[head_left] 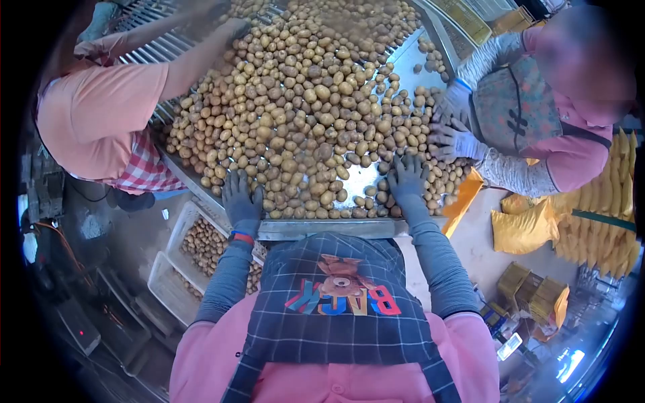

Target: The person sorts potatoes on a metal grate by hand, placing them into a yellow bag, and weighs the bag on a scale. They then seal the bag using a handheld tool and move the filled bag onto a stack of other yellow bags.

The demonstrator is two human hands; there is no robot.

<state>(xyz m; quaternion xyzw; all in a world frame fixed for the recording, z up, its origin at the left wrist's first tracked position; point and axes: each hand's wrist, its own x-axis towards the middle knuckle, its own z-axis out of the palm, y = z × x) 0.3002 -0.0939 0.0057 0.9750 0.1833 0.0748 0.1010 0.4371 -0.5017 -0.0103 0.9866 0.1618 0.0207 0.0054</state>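
Observation:
Many small potatoes (289, 121) cover a metal sorting table (322, 230) in front of me. My left hand (242, 198), in a dark grey glove, lies with its fingers spread on the potatoes at the near left edge. My right hand (407, 180), gloved the same way, rests on the potatoes at the near right, its fingers apart. Between my hands a patch of bare metal shows among the potatoes. Neither hand is closed around a potato.
A co-worker at the right has both gloved hands (457, 141) on the potatoes. Another co-worker (101, 114) reaches over the table from the left. White crates (176, 285) with potatoes stand below left; yellow sacks (525, 225) lie at the right.

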